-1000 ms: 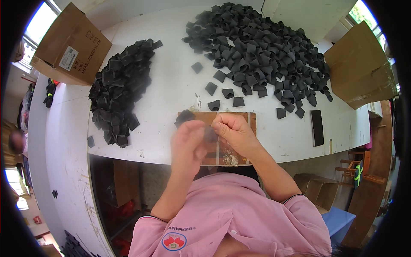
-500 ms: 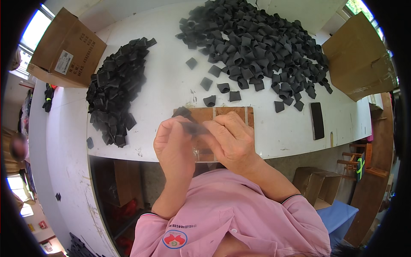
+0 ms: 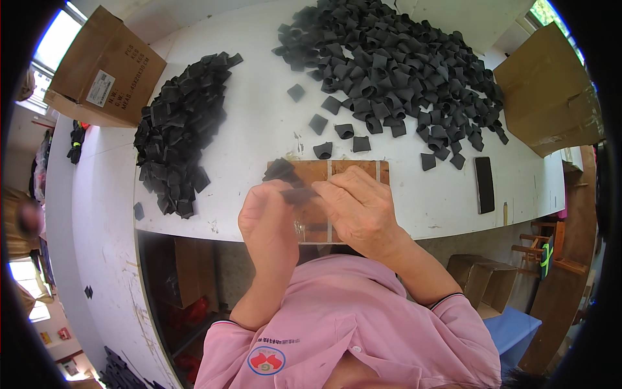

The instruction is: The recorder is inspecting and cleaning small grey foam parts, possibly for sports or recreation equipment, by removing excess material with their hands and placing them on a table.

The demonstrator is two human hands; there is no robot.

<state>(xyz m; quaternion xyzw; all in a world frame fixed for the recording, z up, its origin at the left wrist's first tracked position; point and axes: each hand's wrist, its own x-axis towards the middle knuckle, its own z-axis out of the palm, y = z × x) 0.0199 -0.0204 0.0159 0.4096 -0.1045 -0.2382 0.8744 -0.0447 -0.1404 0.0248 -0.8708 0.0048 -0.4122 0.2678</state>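
Observation:
Between my two hands is a small black fabric piece (image 3: 299,196), blurred by motion. My left hand (image 3: 264,214) pinches its left end, and the fingers of my right hand (image 3: 358,206) close on its right end. Both hands hover over a brown wooden board (image 3: 359,170) with pale strips across it. Another black piece or two (image 3: 280,170) lies at the board's far left corner, just beyond my left fingers. Several loose black tube-like pieces (image 3: 343,131) are scattered past the board.
A large heap of black tubes (image 3: 395,71) covers the far right; a flatter pile of black pieces (image 3: 181,133) lies left. Cardboard boxes stand at the left (image 3: 107,68) and right (image 3: 551,91). A dark phone (image 3: 484,185) rests on the white table (image 3: 253,117) near its right front edge.
The view has shifted slightly. My hands stay together over the board, and my right fingers have drawn a little away from the left, still on the black piece.

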